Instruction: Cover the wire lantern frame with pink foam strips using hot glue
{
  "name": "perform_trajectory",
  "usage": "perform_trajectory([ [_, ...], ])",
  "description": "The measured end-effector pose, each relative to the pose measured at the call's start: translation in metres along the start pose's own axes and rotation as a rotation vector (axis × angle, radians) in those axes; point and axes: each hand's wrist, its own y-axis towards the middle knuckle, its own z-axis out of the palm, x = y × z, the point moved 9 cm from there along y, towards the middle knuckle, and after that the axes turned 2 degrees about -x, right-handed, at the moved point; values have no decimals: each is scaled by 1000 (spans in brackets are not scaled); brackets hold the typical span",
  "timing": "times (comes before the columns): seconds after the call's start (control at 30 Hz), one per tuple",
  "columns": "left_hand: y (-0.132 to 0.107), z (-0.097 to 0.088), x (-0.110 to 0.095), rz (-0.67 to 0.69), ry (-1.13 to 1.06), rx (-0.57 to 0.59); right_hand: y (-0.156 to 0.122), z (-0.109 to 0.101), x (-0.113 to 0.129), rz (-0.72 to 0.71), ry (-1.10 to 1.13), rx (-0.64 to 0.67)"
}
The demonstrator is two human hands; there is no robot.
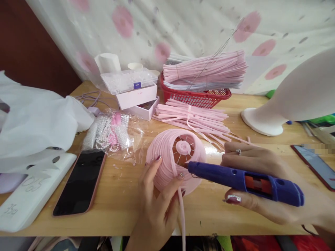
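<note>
A pink dome-shaped form [163,153] wrapped in pink fuzzy stems rests on the wooden table [125,209], its wire spokes showing around a small pink hub. My left hand [157,205] grips the dome's near side and pins a loose pink stem [181,212] that trails off the table edge. My right hand [264,188] is closed around a blue glue gun [246,181], whose nozzle touches the dome beside the spokes.
A black phone [80,183] lies at left beside a white box [31,195] and white cloth [36,118]. Bagged beads [111,132], a bead case [131,82], a red basket [196,97] of pink stems, loose stems [193,118], a white stand [288,97] and another phone [314,165] surround them.
</note>
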Motion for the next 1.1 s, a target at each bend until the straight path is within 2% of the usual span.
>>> perform_trajectory([
  [0.37,0,0,2,-12,-5,-1,0,-7,2,-8,-5,-74],
  [0.57,0,1,3,-2,1,-7,2,-8,1,5,2,-53],
  [0.8,1,-1,2,6,7,-9,-2,-13,1,22,-54,-118],
  [1.1,2,0,0,16,3,-29,-11,-20,-4,41,-45,-135],
])
